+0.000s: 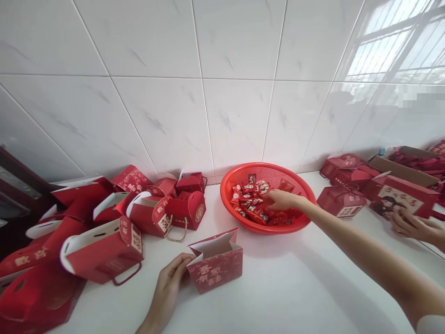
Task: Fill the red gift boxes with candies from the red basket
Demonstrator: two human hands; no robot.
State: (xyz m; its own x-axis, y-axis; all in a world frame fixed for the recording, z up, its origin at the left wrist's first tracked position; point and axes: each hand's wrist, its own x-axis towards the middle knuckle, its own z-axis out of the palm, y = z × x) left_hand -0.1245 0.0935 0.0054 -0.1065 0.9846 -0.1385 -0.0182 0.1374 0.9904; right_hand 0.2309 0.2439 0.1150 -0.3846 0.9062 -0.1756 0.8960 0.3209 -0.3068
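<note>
My left hand (171, 280) pinches the left edge of a red paper gift box (219, 270) with pale lettering. The box stands upright on the white counter, its top open and its white inside showing. My right hand (281, 201) reaches into a red plastic basket (227, 209), just behind and to the right of the box. Its fingers are bent down among red-wrapped candies (251, 200); the fingertips are partly hidden, and what they grip cannot be made out.
Many red gift boxes (104, 253), several with open tops, crowd the left side. More boxes (342, 202) stand at right, near an open cardboard carton (399, 162). Another person's hand (412, 225) is at a red box (403, 195) there. A tiled wall (236, 120) rises behind the counter (278, 287).
</note>
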